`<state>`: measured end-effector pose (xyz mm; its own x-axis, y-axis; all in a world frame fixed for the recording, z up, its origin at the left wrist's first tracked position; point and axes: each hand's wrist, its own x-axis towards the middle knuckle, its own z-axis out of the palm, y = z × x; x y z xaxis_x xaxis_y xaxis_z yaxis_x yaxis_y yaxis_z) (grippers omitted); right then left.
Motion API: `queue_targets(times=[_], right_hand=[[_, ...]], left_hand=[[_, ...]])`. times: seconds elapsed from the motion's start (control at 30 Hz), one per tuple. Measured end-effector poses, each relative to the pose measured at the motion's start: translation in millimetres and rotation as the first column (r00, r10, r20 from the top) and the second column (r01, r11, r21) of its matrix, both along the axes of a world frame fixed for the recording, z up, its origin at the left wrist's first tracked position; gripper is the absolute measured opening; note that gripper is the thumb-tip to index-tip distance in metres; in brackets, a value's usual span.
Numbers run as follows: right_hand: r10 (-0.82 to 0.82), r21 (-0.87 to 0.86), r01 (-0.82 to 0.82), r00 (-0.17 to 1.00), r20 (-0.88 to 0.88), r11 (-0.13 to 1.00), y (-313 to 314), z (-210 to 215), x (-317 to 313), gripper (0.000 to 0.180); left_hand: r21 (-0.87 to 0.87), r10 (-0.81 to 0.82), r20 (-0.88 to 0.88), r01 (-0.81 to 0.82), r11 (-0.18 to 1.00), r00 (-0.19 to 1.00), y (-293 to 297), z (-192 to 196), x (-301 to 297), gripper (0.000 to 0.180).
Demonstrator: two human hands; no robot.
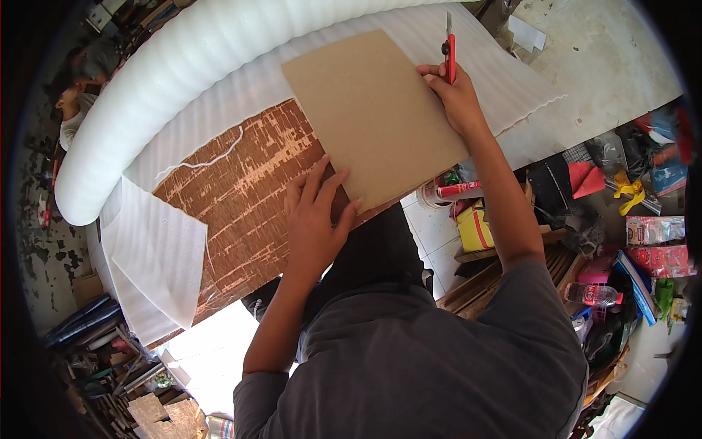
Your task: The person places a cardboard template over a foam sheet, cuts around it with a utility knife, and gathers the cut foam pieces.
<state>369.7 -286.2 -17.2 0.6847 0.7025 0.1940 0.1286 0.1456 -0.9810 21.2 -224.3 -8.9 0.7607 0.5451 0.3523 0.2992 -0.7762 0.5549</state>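
Brown board (369, 110) is pressed flat by the open left hand (316, 219). A red cutter (450, 50) is gripped in the closed right hand (455, 94), on white foam sheet (504, 84).

I see a plain tan board (373, 113) lying over white, finely ribbed foam sheet (482, 69). The knife (450, 47) in my right hand (457, 99) is red with a black knob. The desk (241, 197) is reddish brown, flecked with pale worn streaks. The big foam roll (168, 80) is white. My shirt (409, 358) is dark grey.
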Motion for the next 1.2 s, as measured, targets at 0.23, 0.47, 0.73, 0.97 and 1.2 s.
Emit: queue_targets(times=[0.23,0.47,0.73,0.97,1.2], right_hand=[[0.037,0.067,-0.029,0.993,-0.111,0.997,3,9,-2,0.024],[-0.022,-0.157,0.009,0.996,-0.083,0.988,-10,35,7,0.036],[-0.499,0.044,0.497,0.862,0.092,0.866,-22,20,12,0.032],[-0.583,0.337,0.603,0.794,-0.171,0.723,-43,7,-16,0.031],[-0.405,0.215,0.505,0.831,-0.380,0.836,-46,20,-89,0.032]], left_hand=[[-0.020,0.001,0.016,-0.001,1.000,1.000,3,0,-1,0.049],[-0.029,-0.008,0.026,0.009,1.000,1.000,5,-1,2,0.051],[-0.085,0.006,0.096,0.002,0.996,0.995,6,-2,0,0.063],[-0.101,0.023,0.090,-0.013,0.995,0.996,6,-1,0,0.065],[-0.088,0.011,0.065,-0.005,0.996,0.998,8,-3,0,0.067]])
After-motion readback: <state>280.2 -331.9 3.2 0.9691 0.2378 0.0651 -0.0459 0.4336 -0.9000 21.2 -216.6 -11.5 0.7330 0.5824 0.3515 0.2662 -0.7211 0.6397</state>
